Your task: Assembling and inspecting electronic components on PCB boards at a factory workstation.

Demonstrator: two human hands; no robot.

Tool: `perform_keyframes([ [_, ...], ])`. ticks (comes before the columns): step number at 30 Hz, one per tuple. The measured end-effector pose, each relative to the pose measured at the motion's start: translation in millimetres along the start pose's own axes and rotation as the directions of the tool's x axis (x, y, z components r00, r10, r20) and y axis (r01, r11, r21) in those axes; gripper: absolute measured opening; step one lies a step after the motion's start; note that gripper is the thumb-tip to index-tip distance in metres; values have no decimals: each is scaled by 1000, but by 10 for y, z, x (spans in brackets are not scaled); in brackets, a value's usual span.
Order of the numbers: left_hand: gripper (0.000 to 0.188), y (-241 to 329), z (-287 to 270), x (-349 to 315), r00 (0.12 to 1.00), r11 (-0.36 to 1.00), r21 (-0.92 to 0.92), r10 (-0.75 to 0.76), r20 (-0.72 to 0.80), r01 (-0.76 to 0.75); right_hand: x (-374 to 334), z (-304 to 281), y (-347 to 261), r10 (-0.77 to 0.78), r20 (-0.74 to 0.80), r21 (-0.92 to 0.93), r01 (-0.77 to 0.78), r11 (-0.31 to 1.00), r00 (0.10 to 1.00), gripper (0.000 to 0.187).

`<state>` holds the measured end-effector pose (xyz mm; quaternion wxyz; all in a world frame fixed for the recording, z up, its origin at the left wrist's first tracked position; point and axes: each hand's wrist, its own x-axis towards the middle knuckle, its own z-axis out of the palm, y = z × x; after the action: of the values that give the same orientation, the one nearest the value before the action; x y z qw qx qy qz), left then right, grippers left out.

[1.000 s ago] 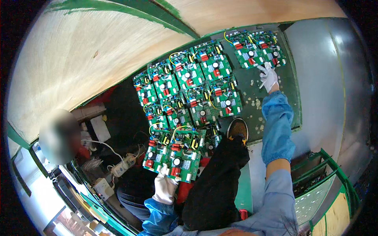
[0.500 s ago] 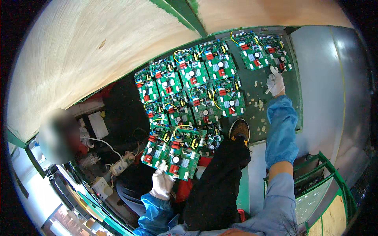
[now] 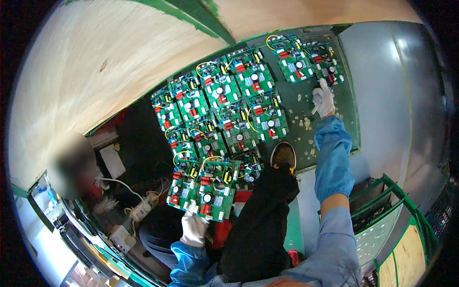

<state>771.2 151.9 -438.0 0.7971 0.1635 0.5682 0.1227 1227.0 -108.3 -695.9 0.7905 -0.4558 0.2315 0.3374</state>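
Observation:
My left hand (image 3: pixel 194 229), in a white glove, is closed on the near edge of a green circuit board (image 3: pixel 217 191) with red parts, a round white-topped part and a yellow wire. A similar board (image 3: pixel 180 193) lies against its left side; whether my hand grips that one too is hidden. Both overlap boards behind them. My right hand (image 3: pixel 323 99), also gloved, is by the near edge of the far-right circuit board (image 3: pixel 328 62). One finger stretches toward that board, and another white tip points down and left. I make out nothing held in it.
Several similar boards (image 3: pixel 222 95) stand in rows on a dark green surface (image 3: pixel 306 98). Small pale translucent pieces (image 3: pixel 307 123) are scattered there. My shoe (image 3: pixel 283 155) rests at its near edge. A power strip (image 3: pixel 145 206) with cables is at left, a green-framed rack (image 3: pixel 382 215) at right.
The whole view has shifted slightly, so most things appear further left. The board in my left hand has tilted a little. My right hand stays beside the far-right board.

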Motion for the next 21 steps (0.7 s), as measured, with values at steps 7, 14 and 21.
perform_keyframes([
  [7,36,-122,33,18,999,1000,1,-3,44,3,86,-37,60,-131,36,-84,134,987,991,10],
  [14,34,-155,169,-6,1000,1000,19,17,2,-17,267,-214,63,-469,-398,-628,138,766,788,25],
  [21,33,-208,252,12,999,999,39,29,-39,-28,91,-393,-107,-519,-268,-936,-91,341,812,38],
])
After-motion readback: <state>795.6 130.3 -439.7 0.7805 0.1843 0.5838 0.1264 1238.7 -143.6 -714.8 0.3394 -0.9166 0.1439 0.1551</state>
